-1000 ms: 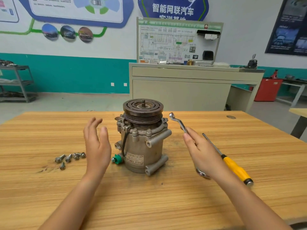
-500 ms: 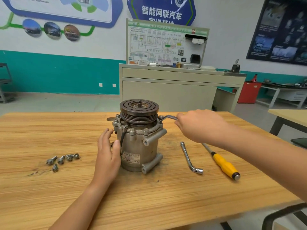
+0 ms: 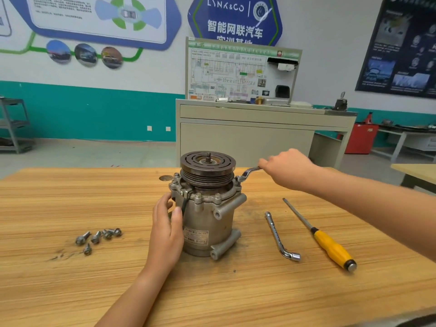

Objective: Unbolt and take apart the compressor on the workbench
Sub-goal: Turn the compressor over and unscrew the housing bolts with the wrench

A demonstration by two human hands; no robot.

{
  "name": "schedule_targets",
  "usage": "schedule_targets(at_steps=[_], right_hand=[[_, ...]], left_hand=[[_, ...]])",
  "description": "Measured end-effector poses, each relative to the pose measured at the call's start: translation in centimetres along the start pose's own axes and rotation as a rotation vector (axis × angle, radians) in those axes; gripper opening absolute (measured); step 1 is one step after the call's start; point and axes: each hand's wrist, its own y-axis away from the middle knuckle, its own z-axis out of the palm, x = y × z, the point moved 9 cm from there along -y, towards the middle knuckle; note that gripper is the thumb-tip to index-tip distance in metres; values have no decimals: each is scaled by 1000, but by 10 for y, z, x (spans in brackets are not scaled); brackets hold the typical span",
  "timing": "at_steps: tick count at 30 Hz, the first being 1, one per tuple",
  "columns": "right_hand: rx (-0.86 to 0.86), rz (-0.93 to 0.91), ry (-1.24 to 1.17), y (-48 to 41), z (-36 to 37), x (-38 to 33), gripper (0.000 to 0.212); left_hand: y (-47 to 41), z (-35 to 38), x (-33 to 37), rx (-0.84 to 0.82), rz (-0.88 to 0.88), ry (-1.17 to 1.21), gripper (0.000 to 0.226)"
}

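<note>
Five loose bolts (image 3: pixel 98 238) lie in a small cluster on the wooden surface (image 3: pixel 70 291), well to the left of the work. To the right, an L-shaped socket wrench (image 3: pixel 279 234) and a yellow-handled screwdriver (image 3: pixel 323 237) lie side by side but apart, both running from far to near. Nothing lies between them and the compressor (image 3: pixel 207 220). Far beyond the surface stands a grey cabinet (image 3: pixel 247 138) with a wiring board on top.

The compressor stands upright near the middle of the surface. It is a dull grey metal cylinder with a label on its near side, tube-shaped lugs along its right flank and a dark grooved pulley (image 3: pixel 207 166) on top. A ring of bolt heads runs round the flange just below the pulley.

The left grip (image 3: pixel 166 230) lies flat against the compressor's left side, fingers nearly straight and pointing up, thumb on the near face. The right grip (image 3: pixel 285 168) is to the far right of the pulley, fingers curled tight round the shank of a bent wrench (image 3: pixel 247 173). The wrench's ring end sits at the right edge of the flange, on or at a bolt head there.
</note>
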Motion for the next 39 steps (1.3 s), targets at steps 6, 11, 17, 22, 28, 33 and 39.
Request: schedule_targets(at_steps=[6,11,17,22,28,33,39], right_hand=[[271,58,-343,-44,10,-21,37],[414,317,-608,-17,-10,12,27],[318,393,-689,55,-30,19,28],[-5,294,-427,69,-34,-17,40],[-75,220,-282,59,-42,-33,37],[-70,225,-259,55,-48,-34,34],[-122,258,-229,56,-43,-27,35]], left_hand=[[0,2,-1,-5,-7,52,47],[2,4,-2,-33,-25,62,48],[2,2,-1,-19,-16,66,58],[1,-1,-7,-12,-42,32,41],[1,-3,-6,-28,-42,18,41],[2,-2,-7,-36,-54,25,41],[2,-2,-6,-45,-76,51,44]])
